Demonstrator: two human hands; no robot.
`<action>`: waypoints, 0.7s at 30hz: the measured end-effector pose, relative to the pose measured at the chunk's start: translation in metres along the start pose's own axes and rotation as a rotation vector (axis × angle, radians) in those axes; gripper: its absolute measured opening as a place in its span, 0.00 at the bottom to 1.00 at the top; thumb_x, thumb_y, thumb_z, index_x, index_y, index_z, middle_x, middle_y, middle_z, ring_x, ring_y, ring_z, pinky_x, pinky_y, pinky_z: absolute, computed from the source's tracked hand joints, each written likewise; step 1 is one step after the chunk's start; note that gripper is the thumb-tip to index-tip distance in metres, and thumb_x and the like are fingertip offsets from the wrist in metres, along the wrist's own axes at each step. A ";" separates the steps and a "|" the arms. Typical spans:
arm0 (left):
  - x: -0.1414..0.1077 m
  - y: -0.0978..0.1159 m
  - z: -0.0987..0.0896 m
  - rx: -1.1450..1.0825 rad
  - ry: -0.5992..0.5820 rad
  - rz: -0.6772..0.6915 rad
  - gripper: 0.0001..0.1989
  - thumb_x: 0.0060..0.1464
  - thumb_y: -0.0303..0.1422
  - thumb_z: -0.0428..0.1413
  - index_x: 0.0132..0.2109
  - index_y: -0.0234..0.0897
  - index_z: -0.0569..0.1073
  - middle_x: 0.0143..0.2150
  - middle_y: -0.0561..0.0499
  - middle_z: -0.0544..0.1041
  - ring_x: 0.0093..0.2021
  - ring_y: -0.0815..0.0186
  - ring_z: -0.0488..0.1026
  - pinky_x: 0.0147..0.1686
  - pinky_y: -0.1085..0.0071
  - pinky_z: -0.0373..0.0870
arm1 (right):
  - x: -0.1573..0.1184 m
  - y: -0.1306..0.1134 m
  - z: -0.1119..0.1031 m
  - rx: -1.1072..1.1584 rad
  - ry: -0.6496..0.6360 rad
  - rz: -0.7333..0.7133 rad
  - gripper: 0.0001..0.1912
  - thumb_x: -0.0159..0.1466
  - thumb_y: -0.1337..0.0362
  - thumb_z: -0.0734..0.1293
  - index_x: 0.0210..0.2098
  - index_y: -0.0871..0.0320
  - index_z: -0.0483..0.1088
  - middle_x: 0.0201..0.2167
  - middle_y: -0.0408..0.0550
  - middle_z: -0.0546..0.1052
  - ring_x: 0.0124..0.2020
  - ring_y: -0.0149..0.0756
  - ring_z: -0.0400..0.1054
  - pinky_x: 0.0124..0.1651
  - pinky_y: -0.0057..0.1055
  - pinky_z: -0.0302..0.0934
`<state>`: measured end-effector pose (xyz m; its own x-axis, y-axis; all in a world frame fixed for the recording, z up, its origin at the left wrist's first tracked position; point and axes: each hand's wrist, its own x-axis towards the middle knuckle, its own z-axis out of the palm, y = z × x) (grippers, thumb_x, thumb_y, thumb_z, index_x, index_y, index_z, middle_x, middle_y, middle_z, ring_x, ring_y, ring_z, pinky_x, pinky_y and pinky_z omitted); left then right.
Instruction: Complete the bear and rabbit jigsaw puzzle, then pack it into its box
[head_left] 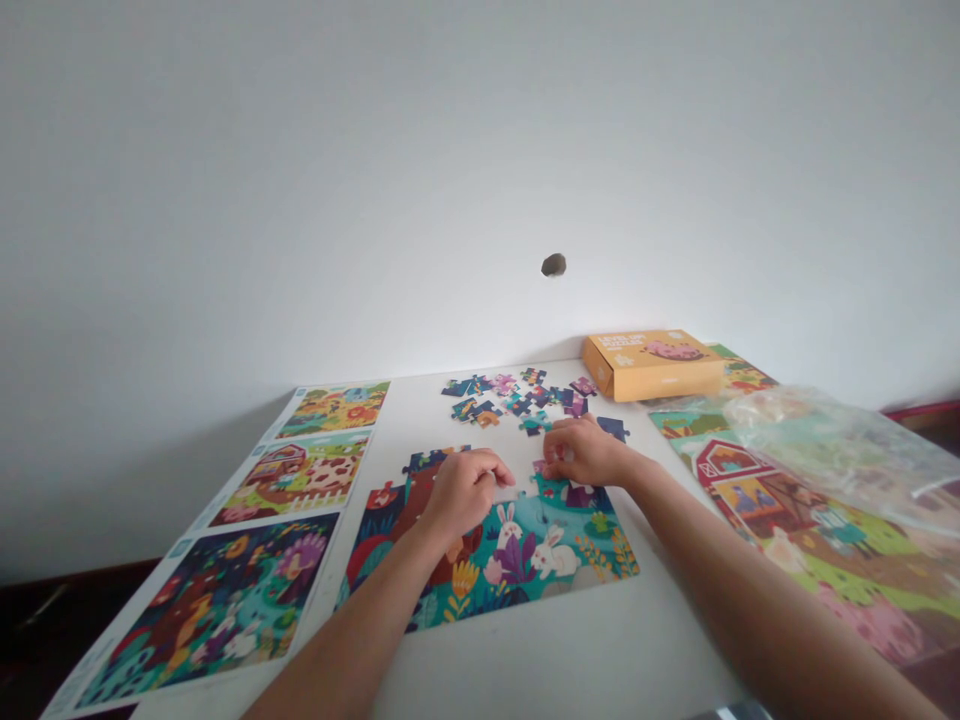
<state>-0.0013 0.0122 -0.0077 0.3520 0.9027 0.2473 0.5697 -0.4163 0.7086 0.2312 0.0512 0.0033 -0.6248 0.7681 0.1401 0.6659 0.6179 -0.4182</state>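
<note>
White, flat surface meets a plain white wall at the back; clock directions run from the middle of the partly joined cardboard jigsaw of white rabbits and teal plants, which lies flat between the forearms. At 9 o'clock, a white-bordered paper sheet of colourful animal scenes rests beside it; at 3 o'clock lies a bright printed farm picture, partly under a crumpled clear plastic bag. Over the jigsaw's 11 o'clock part is the left hand, fingers loosely curled; whether they grip anything, I cannot tell. At 1 o'clock, the right hand bends its fingers down to the ragged upper edge, any grip likewise unclear. Beyond, at 12, loose multicoloured jigsaw pieces lie scattered. Farther, at 1 o'clock, sits a yellow-orange rectangular puzzle box. Above, the wall has a dark round hole.
</note>
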 end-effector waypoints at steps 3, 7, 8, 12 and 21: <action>0.000 0.000 0.001 0.015 -0.024 -0.006 0.19 0.42 0.17 0.44 0.25 0.37 0.78 0.28 0.54 0.79 0.30 0.70 0.74 0.35 0.75 0.68 | 0.000 0.000 0.000 -0.012 0.001 -0.001 0.10 0.56 0.57 0.71 0.29 0.58 0.73 0.29 0.44 0.75 0.32 0.32 0.66 0.39 0.30 0.47; 0.000 -0.001 0.001 0.033 -0.027 -0.020 0.19 0.43 0.17 0.44 0.25 0.37 0.78 0.27 0.54 0.79 0.29 0.70 0.74 0.34 0.74 0.68 | -0.001 0.000 -0.001 -0.027 0.000 -0.009 0.10 0.57 0.57 0.70 0.29 0.58 0.73 0.29 0.44 0.75 0.32 0.32 0.67 0.39 0.31 0.48; 0.001 -0.001 0.001 0.040 -0.025 -0.025 0.18 0.43 0.18 0.45 0.25 0.37 0.78 0.27 0.54 0.79 0.28 0.70 0.73 0.34 0.74 0.68 | -0.001 0.000 -0.001 -0.031 0.003 -0.013 0.10 0.57 0.57 0.70 0.28 0.58 0.73 0.29 0.44 0.75 0.32 0.33 0.67 0.39 0.31 0.48; 0.001 -0.001 0.000 0.065 -0.018 -0.028 0.18 0.44 0.18 0.45 0.25 0.37 0.78 0.26 0.53 0.79 0.28 0.70 0.73 0.33 0.74 0.68 | 0.000 -0.001 -0.001 -0.042 0.023 -0.015 0.12 0.59 0.55 0.69 0.28 0.58 0.73 0.29 0.45 0.75 0.32 0.33 0.67 0.39 0.31 0.48; 0.001 -0.001 0.001 0.102 -0.007 -0.035 0.18 0.45 0.18 0.45 0.24 0.37 0.78 0.25 0.54 0.79 0.27 0.69 0.73 0.33 0.74 0.67 | 0.000 0.000 0.001 -0.034 0.056 -0.038 0.12 0.58 0.55 0.70 0.27 0.58 0.73 0.28 0.45 0.74 0.32 0.32 0.67 0.38 0.29 0.49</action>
<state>-0.0009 0.0132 -0.0086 0.3354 0.9164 0.2186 0.6541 -0.3935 0.6460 0.2309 0.0511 0.0024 -0.6264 0.7519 0.2056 0.6566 0.6511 -0.3807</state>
